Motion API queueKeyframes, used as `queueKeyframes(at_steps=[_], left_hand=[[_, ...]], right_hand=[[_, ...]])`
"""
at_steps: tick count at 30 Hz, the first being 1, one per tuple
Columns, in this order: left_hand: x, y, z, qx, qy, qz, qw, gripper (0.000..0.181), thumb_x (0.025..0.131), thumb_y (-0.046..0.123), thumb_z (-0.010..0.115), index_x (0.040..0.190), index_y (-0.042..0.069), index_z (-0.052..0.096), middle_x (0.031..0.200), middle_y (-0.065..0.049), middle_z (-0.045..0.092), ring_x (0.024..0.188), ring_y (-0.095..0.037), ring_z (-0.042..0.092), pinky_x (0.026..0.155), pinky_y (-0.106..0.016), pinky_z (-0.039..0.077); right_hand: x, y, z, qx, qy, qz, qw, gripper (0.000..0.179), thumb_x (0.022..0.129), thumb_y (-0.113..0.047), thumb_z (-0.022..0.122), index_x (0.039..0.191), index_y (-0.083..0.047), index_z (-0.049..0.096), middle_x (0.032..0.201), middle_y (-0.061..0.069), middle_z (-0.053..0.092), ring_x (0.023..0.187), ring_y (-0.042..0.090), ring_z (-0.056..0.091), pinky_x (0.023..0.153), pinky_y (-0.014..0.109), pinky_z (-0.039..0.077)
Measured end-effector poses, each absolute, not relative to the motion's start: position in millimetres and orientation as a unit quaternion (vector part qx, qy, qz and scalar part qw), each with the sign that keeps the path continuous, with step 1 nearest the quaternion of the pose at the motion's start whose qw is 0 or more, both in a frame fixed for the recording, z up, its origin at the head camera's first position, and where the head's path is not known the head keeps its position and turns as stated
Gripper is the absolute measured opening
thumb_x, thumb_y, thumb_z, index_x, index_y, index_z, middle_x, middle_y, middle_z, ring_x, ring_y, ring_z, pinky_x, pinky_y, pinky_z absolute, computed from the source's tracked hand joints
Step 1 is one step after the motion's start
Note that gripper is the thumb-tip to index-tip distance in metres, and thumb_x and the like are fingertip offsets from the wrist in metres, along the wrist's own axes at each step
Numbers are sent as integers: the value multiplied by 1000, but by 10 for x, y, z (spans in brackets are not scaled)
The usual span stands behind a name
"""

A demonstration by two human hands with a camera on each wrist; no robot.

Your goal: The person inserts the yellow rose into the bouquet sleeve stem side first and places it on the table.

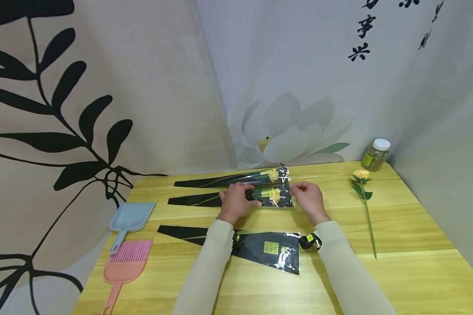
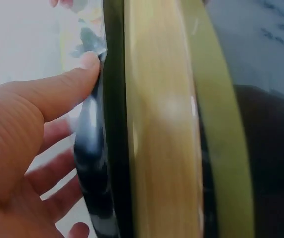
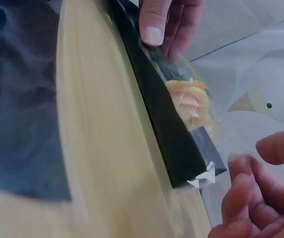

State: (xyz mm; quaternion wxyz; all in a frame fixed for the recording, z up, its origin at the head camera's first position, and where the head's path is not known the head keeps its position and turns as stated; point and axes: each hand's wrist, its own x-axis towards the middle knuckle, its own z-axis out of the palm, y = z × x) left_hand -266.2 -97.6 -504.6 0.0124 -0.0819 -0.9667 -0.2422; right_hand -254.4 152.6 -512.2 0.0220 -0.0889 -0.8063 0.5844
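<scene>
A yellow rose in a black and clear sleeve (image 1: pixel 275 195) lies across the table under both hands. My left hand (image 1: pixel 236 203) holds this wrapped rose around its middle, with the thumb (image 2: pixel 72 84) on the near side and fingers behind. At the sleeve's right end is my right hand (image 1: pixel 309 201). In the right wrist view its loosely bent fingers (image 3: pixel 241 193) are just off the sleeve's end, and nothing shows between them and the thumb. Behind lies another wrapped rose (image 1: pixel 273 175). In front, a wider black sleeve (image 1: pixel 260 250) lies flat, with a stem and some yellow inside.
To the right lies an unwrapped yellow rose (image 1: pixel 361 177) with a long stem, near a white-lidded jar (image 1: pixel 375 155). A blue dustpan (image 1: pixel 132 216) and a pink dustpan-shaped piece with bristles (image 1: pixel 126 271) lie at the left edge. A patterned curtain (image 1: pixel 173 87) hangs behind the table.
</scene>
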Motion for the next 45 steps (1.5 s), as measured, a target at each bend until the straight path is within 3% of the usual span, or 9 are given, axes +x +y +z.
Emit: queueKeyframes(at_steps=[7, 15, 22, 29, 36, 45], left_hand=[[-2591, -1068, -5018, -88, -964, -248, 24, 61, 83, 53, 89, 136, 29, 72, 143, -4, 65, 134, -32, 57, 107, -65, 34], [-2430, -1179, -5019, -132, -953, -273, 17, 53, 86, 48, 88, 131, 22, 76, 129, -5, 71, 121, -28, 65, 104, -61, 46], [-2229, -1254, -4991, -175, -934, -309, -30, 48, 88, 39, 88, 128, 14, 77, 116, -6, 72, 102, -23, 67, 90, -43, 59], [-2011, -1314, -5006, -218, -917, -322, -93, 40, 87, 35, 90, 119, 14, 78, 103, -1, 71, 86, -14, 62, 79, -30, 56], [-1872, -1379, -5046, -248, -911, -296, -144, 33, 81, 31, 95, 104, 17, 77, 93, 4, 70, 82, -8, 59, 79, -26, 54], [-1878, -1282, -4991, -261, -930, -208, -153, 31, 80, 32, 95, 99, 20, 73, 83, 7, 63, 73, -8, 53, 72, -25, 49]], right_hand=[[-2464, 1636, -5139, -76, -829, 552, 37, 32, 104, -35, 67, 111, -5, 74, 100, 11, 75, 81, 22, 65, 66, 27, 53], [-2302, 1754, -5121, -47, -839, 541, 26, 31, 105, -34, 66, 114, -5, 72, 103, 12, 74, 87, 25, 65, 70, 27, 55], [-2169, 1757, -5094, -5, -863, 504, 15, 23, 104, -30, 67, 109, -8, 74, 99, 7, 71, 85, 22, 60, 74, 31, 51], [-2005, 1715, -5091, 66, -880, 468, -40, 17, 102, -25, 71, 109, -10, 72, 102, 6, 73, 79, 17, 63, 71, 31, 53], [-1903, 1678, -5111, 140, -881, 443, -88, 17, 102, -26, 71, 111, -12, 70, 100, 0, 71, 84, 15, 63, 75, 30, 55], [-1860, 1550, -5125, 244, -893, 357, -120, 30, 96, -30, 79, 117, -10, 71, 104, -1, 68, 85, 11, 59, 81, 30, 55]])
